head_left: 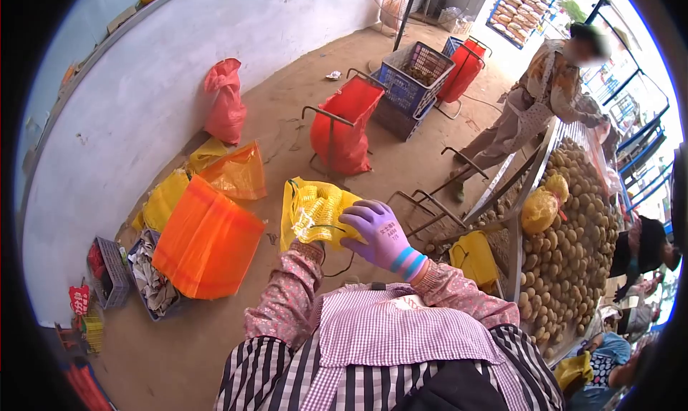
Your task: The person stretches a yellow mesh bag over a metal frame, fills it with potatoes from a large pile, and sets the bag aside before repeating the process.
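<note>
A yellow mesh bag (315,209) with white patterning is held up in front of my chest. My right hand (380,232), in a purple glove with a blue-striped cuff, has its fingers curled onto the bag's right edge. My left sleeve (290,285) leads up to the bag's lower side. The bag covers my left hand, so its fingers are hidden. A thin dark cord (344,271) loops down below the bag, between my forearms.
Potato-like produce (566,246) covers a sorting table (514,260) at right, with a person (537,88) beside it. Red sacks hang on metal stands (344,121) near blue crates (412,81). Orange mesh bags (208,239) and a carton-filled crate (154,275) lie left.
</note>
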Demonstrator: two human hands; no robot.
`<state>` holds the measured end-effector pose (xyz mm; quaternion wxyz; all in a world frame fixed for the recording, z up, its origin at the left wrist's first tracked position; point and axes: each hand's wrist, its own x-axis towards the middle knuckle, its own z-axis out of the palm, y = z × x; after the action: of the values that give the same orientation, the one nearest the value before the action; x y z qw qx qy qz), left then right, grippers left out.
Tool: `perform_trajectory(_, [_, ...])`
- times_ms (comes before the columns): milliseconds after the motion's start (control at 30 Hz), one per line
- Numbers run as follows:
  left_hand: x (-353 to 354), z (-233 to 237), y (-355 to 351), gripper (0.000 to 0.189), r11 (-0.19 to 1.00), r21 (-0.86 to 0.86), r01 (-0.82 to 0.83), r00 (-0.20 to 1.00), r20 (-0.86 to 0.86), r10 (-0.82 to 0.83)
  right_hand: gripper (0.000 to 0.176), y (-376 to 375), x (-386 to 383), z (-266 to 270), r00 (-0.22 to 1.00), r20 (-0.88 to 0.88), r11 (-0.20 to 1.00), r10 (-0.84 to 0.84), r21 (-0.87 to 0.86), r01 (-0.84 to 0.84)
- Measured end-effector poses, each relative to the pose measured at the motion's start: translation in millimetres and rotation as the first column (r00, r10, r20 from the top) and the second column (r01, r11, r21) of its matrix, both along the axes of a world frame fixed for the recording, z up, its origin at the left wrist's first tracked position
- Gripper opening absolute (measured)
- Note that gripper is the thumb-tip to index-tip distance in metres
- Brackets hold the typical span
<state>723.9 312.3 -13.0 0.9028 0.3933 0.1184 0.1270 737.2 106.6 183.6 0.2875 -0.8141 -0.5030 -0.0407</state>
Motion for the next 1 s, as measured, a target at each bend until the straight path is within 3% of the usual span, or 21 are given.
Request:
perform_trajectory(67, [4.9,-15.0,-6.3,0.052,0.997,0.073,-0.005,1.000,0.000,0.005,0.037,0.5,5.6,-11.1,1.000,-0.012,1.000,-0.016,0.001,0.016])
perform_trajectory(267, [44.1,-52.6,-18.8,0.052,0.958,0.285,-0.023,1.000,-0.011,0.027,0.047,3.4,1.9,10.3,0.995,-0.005,0.995,-0.098,0.000,0.098])
perform_trajectory(333, [51.6,-64.8,-25.2,0.052,0.934,0.356,-0.026,0.999,-0.016,0.034,0.052,5.0,2.0,7.5,0.996,0.059,0.988,-0.071,-0.133,0.078])
perform_trajectory(400, [4.6,-89.8,-20.2,0.052,0.904,0.427,-0.025,0.999,-0.020,0.038,0.049,6.1,0.6,1.7,0.998,0.012,0.987,-0.067,-0.145,0.068])
perform_trajectory(467, [33.6,-104.4,-30.8,0.051,0.868,0.496,-0.023,0.999,-0.026,0.041,0.037,5.0,-0.3,-11.1,0.996,-0.001,0.986,-0.084,-0.141,0.083])
perform_trajectory(600, [-2.1,-148.0,-10.3,0.051,0.783,0.621,-0.012,0.998,-0.041,0.048,0.026,-0.1,8.9,-38.5,0.990,-0.073,0.986,-0.120,-0.125,0.110])
perform_trajectory(667, [-12.2,-166.0,-9.1,0.051,0.733,0.680,-0.005,0.998,-0.046,0.051,0.019,-1.2,9.1,-40.9,0.858,-0.454,0.970,-0.241,-0.102,0.219])
perform_trajectory(700, [-5.8,-170.0,-7.6,0.051,0.706,0.708,-0.001,0.998,-0.049,0.051,0.019,-1.1,8.2,-43.5,0.855,-0.457,0.970,-0.245,-0.102,0.223])
perform_trajectory(833, [43.4,-183.8,-11.4,0.050,0.593,0.805,0.017,0.998,-0.054,0.045,0.024,-2.5,14.4,-81.9,0.561,-0.777,0.904,-0.285,-0.023,0.427])
perform_trajectory(867, [10.2,-145.0,-14.3,0.050,0.591,0.806,0.021,0.998,-0.054,0.037,0.024,-3.1,16.9,-88.8,0.559,-0.778,0.901,-0.288,-0.021,0.434])
perform_trajectory(900, [6.5,-88.0,-15.2,0.050,0.970,0.232,0.068,0.978,-0.205,-0.020,0.024,-3.1,19.5,-92.4,0.437,-0.845,0.847,-0.309,-0.035,0.530])
perform_trajectory(933, [8.6,-17.2,-24.5,0.050,0.893,-0.449,0.018,0.944,-0.286,-0.163,0.025,-3.4,23.8,-97.6,0.309,-0.898,0.783,-0.312,-0.059,0.619])
perform_trajectory(967, [-1.2,4.0,-17.1,0.050,0.895,-0.446,0.028,0.835,-0.482,-0.266,0.025,-7.4,31.8,-109.3,0.362,-0.847,0.767,-0.390,-0.082,0.636])
perform_trajectory(1000, [-11.6,22.7,-8.5,0.050,0.895,-0.444,0.041,0.832,-0.480,-0.277,0.025,-9.4,35.5,-113.9,0.359,-0.846,0.759,-0.394,-0.079,0.646])
